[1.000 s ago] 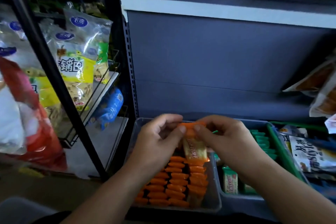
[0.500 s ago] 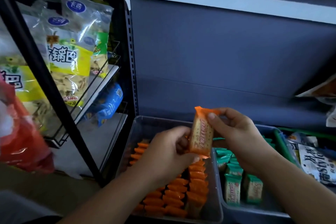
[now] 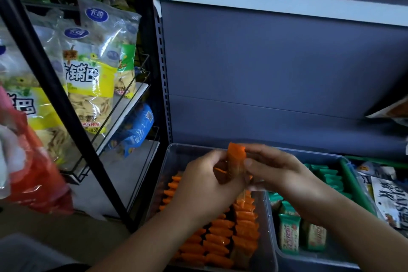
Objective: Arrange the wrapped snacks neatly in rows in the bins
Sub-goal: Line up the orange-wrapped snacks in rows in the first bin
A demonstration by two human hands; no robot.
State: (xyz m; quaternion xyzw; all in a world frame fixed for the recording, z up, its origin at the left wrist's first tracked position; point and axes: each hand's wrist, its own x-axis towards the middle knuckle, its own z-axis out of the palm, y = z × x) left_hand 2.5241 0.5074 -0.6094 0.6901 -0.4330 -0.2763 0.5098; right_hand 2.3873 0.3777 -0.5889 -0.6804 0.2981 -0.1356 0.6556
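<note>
Head view, nearest first: below the wrists, orange snacks (image 3: pixel 220 238) stand on edge in tight rows in the clear bin (image 3: pixel 174 161). Under the right forearm, green snacks (image 3: pixel 289 233) stand in the grey bin (image 3: pixel 309 259) just beside it.

Above the rows, the two hands meet over one orange packet (image 3: pixel 236 156), held upright and clear of the bin. The left hand (image 3: pixel 209 181) has its fingers curled round the lower part. The right hand (image 3: pixel 284 179) pinches the upper part between thumb and fingertips. An orange sliver shows by the left palm, possibly a second packet, but the light is too dim to tell.

Beyond the hands, the far end of the clear bin looks partly unfilled, so that is probably where the packet belongs.

- **Toppling a row:** the rows look packed edge to edge (nothing braces them sideways). A wrist dragging across them on the way forward could tip a line over.
- **Packet landing flat:** the slick wrapper could slip from the pinch and fall across the standing tops.
- **Wrong bin:** a drift to the right of the hands would drop the packet among the green snacks.
</note>
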